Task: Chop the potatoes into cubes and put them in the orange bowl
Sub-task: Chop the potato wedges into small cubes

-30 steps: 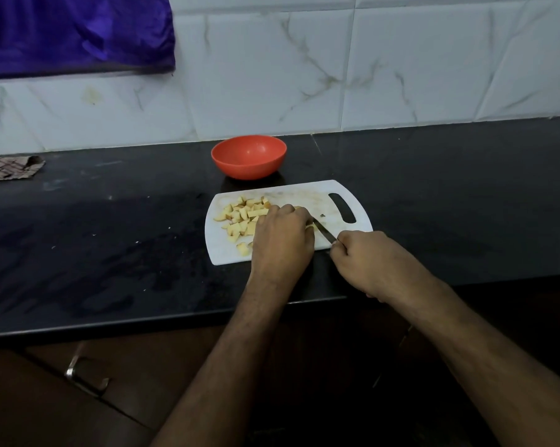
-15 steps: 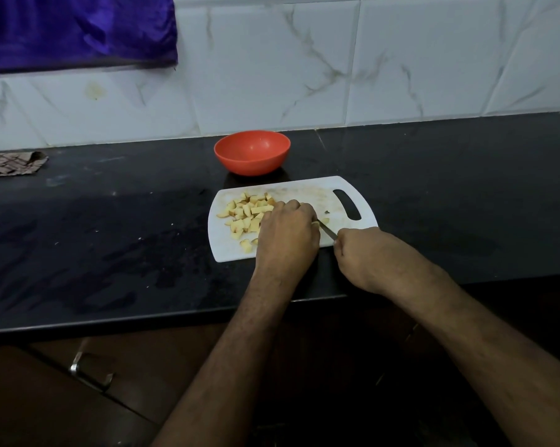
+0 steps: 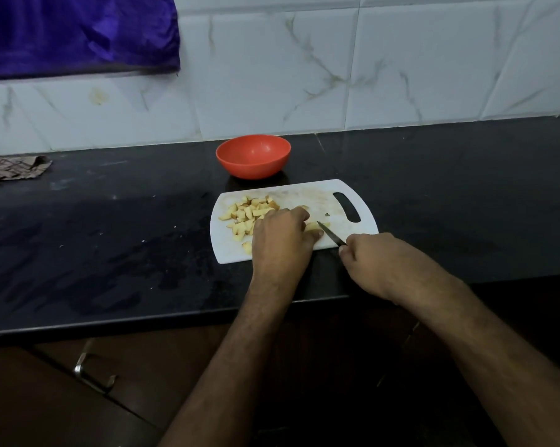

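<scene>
Potato piece [image 3: 314,226] pinned under curled left hand [image 3: 280,240], knife [image 3: 331,236] gripped by right hand [image 3: 373,258].

From my feed I see two bare forearms with fine dark hair, no sleeves reaching the wrists. The left hand [image 3: 280,243] and right hand [image 3: 373,261] wear no rings, watch or gloves.

Pale potato cubes [image 3: 247,214] piled on board; orange bowl [image 3: 253,156] empty, upright behind.

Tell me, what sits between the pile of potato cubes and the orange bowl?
Only bare white cutting board and a strip of black counter separate the potato cubes from the orange bowl, as the head view shows.
</scene>
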